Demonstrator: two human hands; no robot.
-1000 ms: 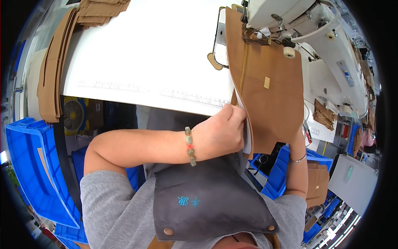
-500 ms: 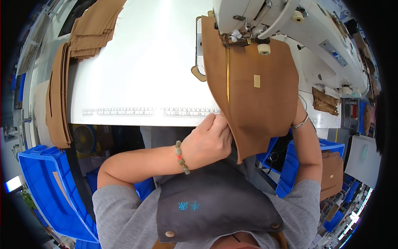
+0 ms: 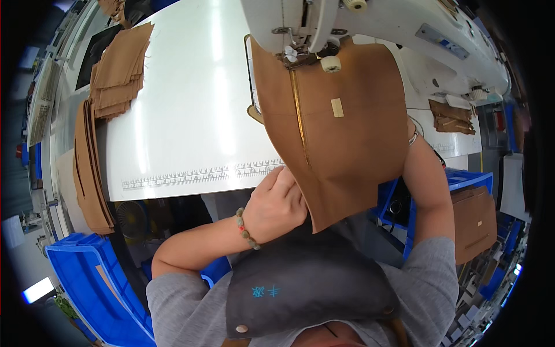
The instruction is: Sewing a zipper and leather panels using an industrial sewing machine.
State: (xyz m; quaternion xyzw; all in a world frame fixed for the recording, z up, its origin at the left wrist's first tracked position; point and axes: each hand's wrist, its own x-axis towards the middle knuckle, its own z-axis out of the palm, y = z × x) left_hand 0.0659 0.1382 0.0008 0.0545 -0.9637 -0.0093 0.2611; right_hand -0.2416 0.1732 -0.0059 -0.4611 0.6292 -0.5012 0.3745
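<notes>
A large brown panel (image 3: 358, 150), leather-like, lies under the needle area of a white sewing machine (image 3: 289, 26). A gold-toothed zipper (image 3: 299, 110) runs down it from the presser foot, and a small pale yellow patch (image 3: 337, 107) sits right of the zipper. My left hand (image 3: 277, 199) is closed on the panel's near left edge, its fingertips partly behind the material. The near corner of the panel hangs past the table edge. At the panel's right side my right hand (image 3: 411, 134) is mostly covered by the brown material; only the braceleted wrist area shows, its fingers hidden.
Brown fabric pieces (image 3: 119, 69) are stacked on the white table (image 3: 185, 115) at the far left, with a folded brown stack (image 3: 89, 173) over its left side. Blue bins (image 3: 95, 283) stand at the left and right. More brown panels (image 3: 473, 222) lie at the right.
The whole view has shifted and turned slightly. My left hand keeps its hold on the panel's edge, and my right hand stays at its right side. The zipper's near end looks clearer now.
</notes>
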